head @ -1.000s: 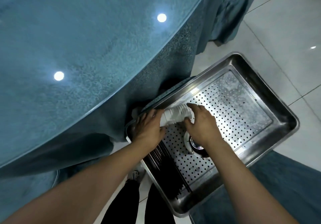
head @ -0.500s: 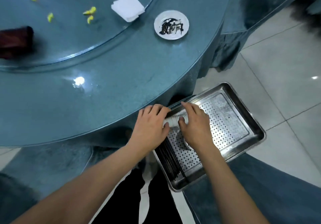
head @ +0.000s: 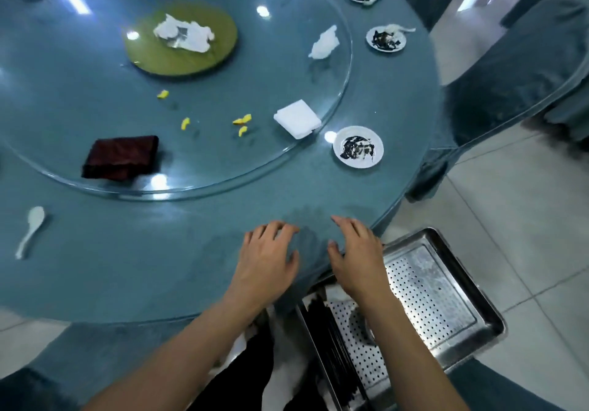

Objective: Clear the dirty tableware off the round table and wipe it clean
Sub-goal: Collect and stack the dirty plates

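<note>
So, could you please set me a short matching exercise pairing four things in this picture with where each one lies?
Things:
1. spoon
2. dark cloth
3. chopsticks
4. nearest saucer

Places:
A. in the steel tray
B. on the glass turntable
C. table's left side, off the turntable
D. table's right side, just outside the turntable rim

Pairs: 1-C, 2-B, 3-A, 4-D

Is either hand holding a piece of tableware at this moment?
No: the left hand and the right hand both hover over the table with fingers loosely spread and nothing in them.
</note>
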The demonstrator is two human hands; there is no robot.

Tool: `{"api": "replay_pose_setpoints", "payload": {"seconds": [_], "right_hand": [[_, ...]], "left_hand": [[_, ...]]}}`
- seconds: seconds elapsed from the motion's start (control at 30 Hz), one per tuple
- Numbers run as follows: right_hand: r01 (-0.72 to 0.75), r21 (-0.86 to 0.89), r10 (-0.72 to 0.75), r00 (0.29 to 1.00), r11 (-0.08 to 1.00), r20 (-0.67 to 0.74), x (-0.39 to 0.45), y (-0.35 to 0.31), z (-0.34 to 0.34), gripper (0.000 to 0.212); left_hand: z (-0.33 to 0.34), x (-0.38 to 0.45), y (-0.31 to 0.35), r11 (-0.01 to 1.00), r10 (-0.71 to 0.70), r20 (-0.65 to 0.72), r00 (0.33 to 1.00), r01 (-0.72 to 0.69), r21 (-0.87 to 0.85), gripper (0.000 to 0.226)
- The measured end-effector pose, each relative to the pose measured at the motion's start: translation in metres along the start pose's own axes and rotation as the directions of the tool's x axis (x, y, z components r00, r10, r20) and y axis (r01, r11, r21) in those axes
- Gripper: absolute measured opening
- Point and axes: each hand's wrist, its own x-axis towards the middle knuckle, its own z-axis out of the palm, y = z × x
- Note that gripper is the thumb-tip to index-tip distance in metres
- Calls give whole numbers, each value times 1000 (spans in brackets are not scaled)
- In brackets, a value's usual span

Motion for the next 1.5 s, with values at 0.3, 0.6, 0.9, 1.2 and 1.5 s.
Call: {"api": "replay_pose_setpoints", "payload": {"seconds": [0.3, 0.6, 0.9, 1.2, 1.5], "right_hand": [[30, 1, -30, 1000, 1000, 10, 49, -66, 23, 47], [-103, -153, 117, 990, 983, 84, 99, -26, 10, 46], [-440, 22, 440, 892, 897, -98, 201, 52, -11, 40], [-650, 172, 670, 733, 740, -115, 246, 76, -2, 43], [-412, 430, 484, 872, 803, -69, 201, 38, 15, 7]], "left_hand": [[-28, 19, -79, 996, -85, 0, 996, 85, -17, 37], [-13, 58, -98, 997, -75, 75, 994, 72, 36, 47], [8, 98, -77, 997, -65, 121, 991, 58, 58, 47], [15, 92, -70, 992, -87, 157, 984, 71, 108, 46], [5, 69, -62, 974, -226, 168, 960, 225, 25, 51]]}}
